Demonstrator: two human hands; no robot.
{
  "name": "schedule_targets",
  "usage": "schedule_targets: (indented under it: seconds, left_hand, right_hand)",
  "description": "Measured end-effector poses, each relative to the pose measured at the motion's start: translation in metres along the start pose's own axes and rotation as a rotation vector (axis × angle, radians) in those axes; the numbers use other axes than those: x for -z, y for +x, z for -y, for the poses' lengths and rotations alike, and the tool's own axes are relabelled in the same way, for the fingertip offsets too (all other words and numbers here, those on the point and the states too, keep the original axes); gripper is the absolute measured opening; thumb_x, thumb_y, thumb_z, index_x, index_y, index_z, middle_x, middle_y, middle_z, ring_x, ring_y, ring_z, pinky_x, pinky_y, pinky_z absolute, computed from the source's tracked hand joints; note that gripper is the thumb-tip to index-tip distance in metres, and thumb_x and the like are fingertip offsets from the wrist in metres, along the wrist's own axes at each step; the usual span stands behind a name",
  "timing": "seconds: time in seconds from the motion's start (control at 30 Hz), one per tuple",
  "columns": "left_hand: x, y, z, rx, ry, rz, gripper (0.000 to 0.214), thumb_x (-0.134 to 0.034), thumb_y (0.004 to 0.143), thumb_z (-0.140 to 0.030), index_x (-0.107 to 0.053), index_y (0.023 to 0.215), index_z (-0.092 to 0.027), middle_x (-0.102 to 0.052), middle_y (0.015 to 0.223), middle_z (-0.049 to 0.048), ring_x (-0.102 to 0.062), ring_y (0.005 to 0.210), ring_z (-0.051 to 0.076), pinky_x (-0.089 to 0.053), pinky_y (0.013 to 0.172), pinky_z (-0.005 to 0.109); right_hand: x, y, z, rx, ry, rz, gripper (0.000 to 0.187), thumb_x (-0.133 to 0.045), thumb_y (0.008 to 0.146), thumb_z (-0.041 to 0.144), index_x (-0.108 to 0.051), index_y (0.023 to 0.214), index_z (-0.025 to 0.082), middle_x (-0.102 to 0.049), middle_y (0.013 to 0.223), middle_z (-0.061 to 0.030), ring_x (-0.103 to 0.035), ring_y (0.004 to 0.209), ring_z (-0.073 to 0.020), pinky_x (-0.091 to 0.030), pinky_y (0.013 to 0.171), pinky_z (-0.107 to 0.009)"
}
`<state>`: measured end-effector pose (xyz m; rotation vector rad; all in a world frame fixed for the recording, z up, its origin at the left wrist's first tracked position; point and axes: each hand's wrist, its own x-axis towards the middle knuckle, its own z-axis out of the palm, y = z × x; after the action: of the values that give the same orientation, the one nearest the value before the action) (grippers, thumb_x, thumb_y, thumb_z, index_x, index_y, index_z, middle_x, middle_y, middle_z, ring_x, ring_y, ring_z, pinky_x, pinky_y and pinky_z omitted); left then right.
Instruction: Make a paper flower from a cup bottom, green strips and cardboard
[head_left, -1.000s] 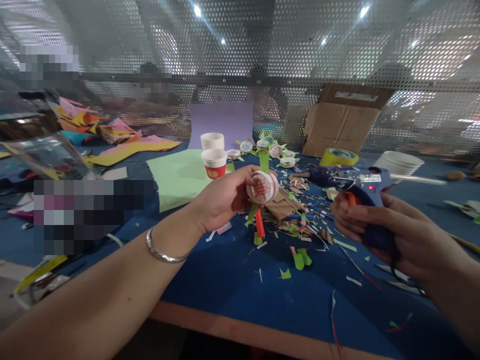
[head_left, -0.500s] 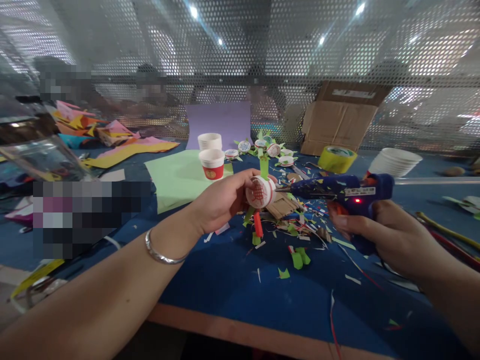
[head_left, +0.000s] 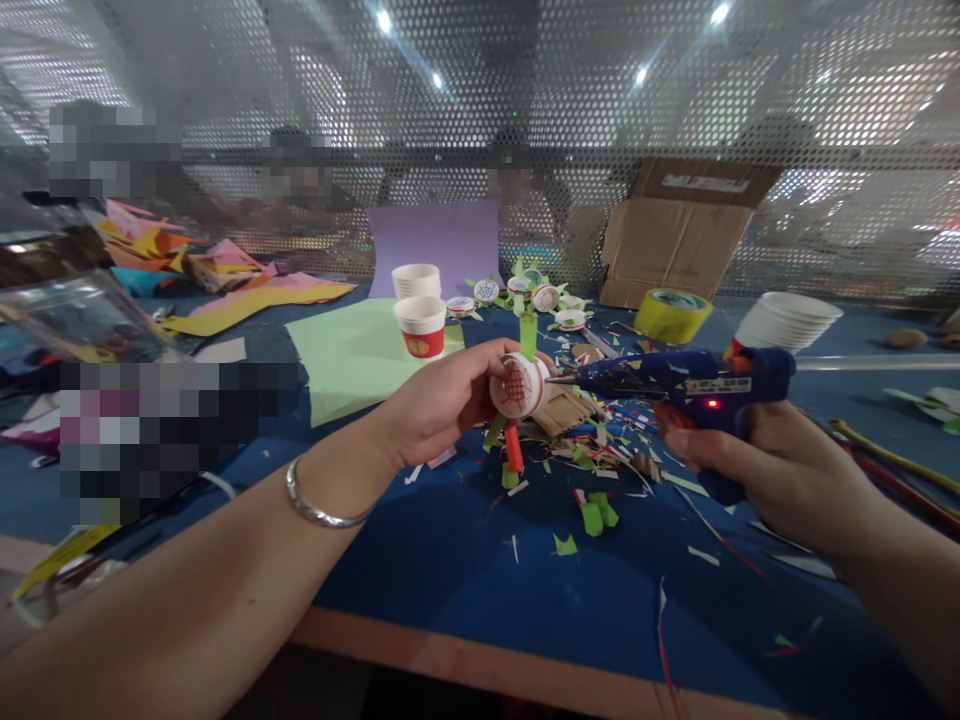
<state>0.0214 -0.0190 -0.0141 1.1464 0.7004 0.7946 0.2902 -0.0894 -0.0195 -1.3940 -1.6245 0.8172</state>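
Note:
My left hand (head_left: 450,400) grips a small white paper-cup turtle (head_left: 517,386) with a red grid drawn on its round face. A green paper strip (head_left: 528,334) sticks up from its top edge. In my right hand (head_left: 772,470) is a blue hot glue gun (head_left: 660,376), its red light lit and my fingers round the handle and trigger. The gun's metal nozzle (head_left: 559,379) points left, at the turtle's right side; whether it touches I cannot tell. Below the turtle lie a red paper piece (head_left: 514,450) and green scraps (head_left: 597,514).
Finished-looking paper turtles (head_left: 546,297) cluster at the back, near a red-and-white paper cup (head_left: 421,328) on green paper (head_left: 337,370). Yellow tape (head_left: 673,318), stacked white cups (head_left: 787,320) and a cardboard box (head_left: 675,240) stand at the right. Coloured paper (head_left: 262,295) and a jar (head_left: 82,310) are left.
The view has shifted very slightly. My hands, the turtle and the glue gun keep almost the same positions, with the nozzle still at the turtle's side.

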Motion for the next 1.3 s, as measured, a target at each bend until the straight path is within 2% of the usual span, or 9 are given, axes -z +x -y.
schedule_targets:
  seconds: [0.2, 0.37, 0.53, 0.8, 0.97, 1.17, 1.3]
  left_hand:
    - [-0.002, 0.0, 0.0, 0.018, 0.007, 0.001, 0.022, -0.053, 0.084, -0.023, -0.071, 0.095, -0.017, -0.059, 0.078, 0.0023, -0.052, 0.068, 0.014, -0.041, 0.062, 0.025]
    - [0.0, 0.001, 0.0, 0.003, 0.013, 0.017, 0.022, -0.052, 0.086, -0.022, -0.071, 0.096, -0.018, -0.058, 0.076, 0.0016, -0.053, 0.069, 0.014, -0.042, 0.063, 0.025]
    - [0.002, 0.001, 0.001, 0.008, 0.024, 0.01, 0.023, -0.051, 0.085, -0.021, -0.071, 0.096, -0.018, -0.059, 0.079, 0.0011, -0.054, 0.071, 0.013, -0.043, 0.064, 0.024]
    - [0.0, 0.001, 0.0, 0.015, 0.033, -0.017, 0.023, -0.053, 0.083, -0.023, -0.072, 0.095, -0.018, -0.06, 0.083, 0.0024, -0.053, 0.072, 0.013, -0.042, 0.065, 0.025]
    - [-0.001, 0.001, 0.0, 0.016, 0.04, -0.021, 0.022, -0.053, 0.082, -0.023, -0.071, 0.095, -0.017, -0.06, 0.084, 0.0026, -0.052, 0.073, 0.013, -0.041, 0.067, 0.025]
    - [0.001, 0.002, 0.001, 0.025, 0.056, -0.024, 0.023, -0.054, 0.081, -0.023, -0.07, 0.096, -0.017, -0.062, 0.086, 0.0025, -0.053, 0.074, 0.013, -0.04, 0.065, 0.025]
    - [0.001, 0.002, 0.001, 0.017, 0.076, -0.04, 0.019, -0.054, 0.081, -0.024, -0.068, 0.092, -0.017, -0.063, 0.085, 0.0021, -0.054, 0.074, 0.014, -0.039, 0.063, 0.025]
  right_hand:
    - [0.002, 0.0, 0.0, 0.081, -0.088, 0.024, 0.031, -0.071, 0.075, 0.045, -0.057, 0.054, 0.026, -0.045, 0.045, 0.0022, -0.036, 0.041, -0.0145, -0.025, 0.035, -0.026]
    - [0.004, 0.001, -0.004, 0.115, -0.141, 0.047, 0.035, -0.067, 0.081, 0.048, -0.054, 0.058, 0.025, -0.044, 0.047, 0.003, -0.037, 0.042, -0.0139, -0.027, 0.036, -0.026]
    - [0.004, 0.0, -0.006, 0.173, -0.193, 0.034, 0.034, -0.065, 0.082, 0.048, -0.053, 0.061, 0.025, -0.043, 0.049, 0.0035, -0.037, 0.044, -0.0137, -0.028, 0.037, -0.026]
    - [0.006, -0.001, -0.009, 0.177, -0.263, 0.015, 0.03, -0.063, 0.084, 0.049, -0.055, 0.068, 0.026, -0.044, 0.051, 0.004, -0.038, 0.045, -0.0143, -0.029, 0.038, -0.026]
    - [0.005, -0.001, -0.005, 0.18, -0.341, -0.011, 0.032, -0.06, 0.082, 0.051, -0.055, 0.065, 0.024, -0.043, 0.05, 0.0036, -0.038, 0.046, -0.0146, -0.032, 0.041, -0.028]
    - [0.005, -0.001, -0.003, 0.21, -0.461, -0.023, 0.036, -0.055, 0.083, 0.051, -0.063, 0.064, 0.021, -0.056, 0.057, 0.0007, -0.048, 0.055, -0.0175, -0.043, 0.053, -0.031]
    - [0.004, -0.002, -0.003, 0.259, -0.434, -0.023, 0.03, -0.057, 0.084, 0.045, -0.065, 0.066, 0.022, -0.062, 0.06, 0.0013, -0.055, 0.058, -0.0183, -0.048, 0.057, -0.03]
